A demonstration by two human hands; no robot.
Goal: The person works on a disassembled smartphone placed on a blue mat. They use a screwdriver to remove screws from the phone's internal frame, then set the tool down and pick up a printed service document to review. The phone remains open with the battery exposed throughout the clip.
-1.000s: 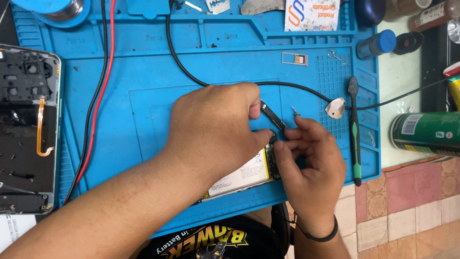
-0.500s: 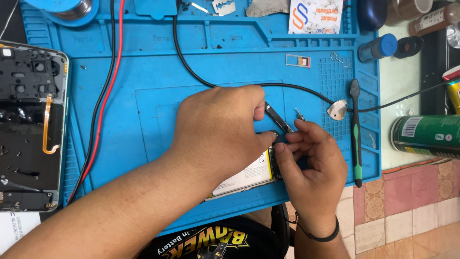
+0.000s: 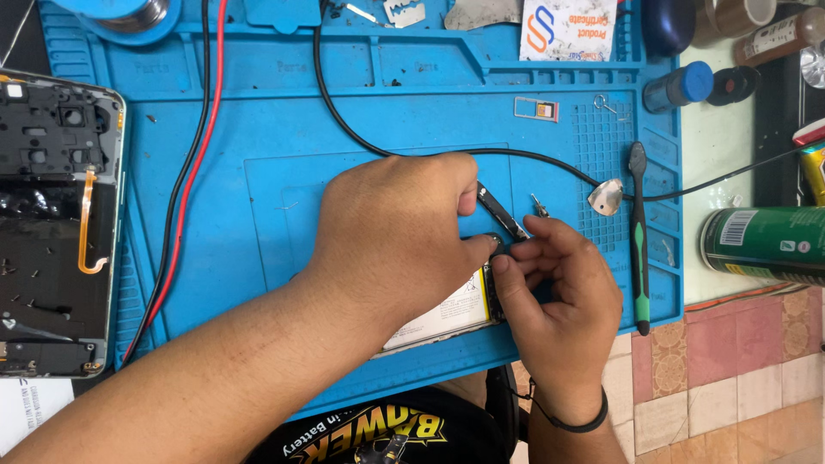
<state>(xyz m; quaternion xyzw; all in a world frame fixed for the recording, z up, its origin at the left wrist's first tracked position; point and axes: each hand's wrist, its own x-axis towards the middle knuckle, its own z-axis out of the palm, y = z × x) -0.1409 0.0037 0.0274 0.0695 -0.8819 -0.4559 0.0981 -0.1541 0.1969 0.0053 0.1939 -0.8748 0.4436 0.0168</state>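
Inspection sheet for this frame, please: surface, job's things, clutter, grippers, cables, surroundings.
Surface: blue silicone repair mat with tray slots along its top edge.
Job's things: white flat battery pack lies under both hands; thin black tweezers in the left hand.
Clutter: opened phone chassis with orange flex strip at the mat's left; black and green screwdriver; small card tray; green can lying on its side.
Grippers: left hand pinches the tweezers; right hand steadies the battery's end.
Cables: black cable and a red wire cross the mat.
Surroundings: pink tiled floor.
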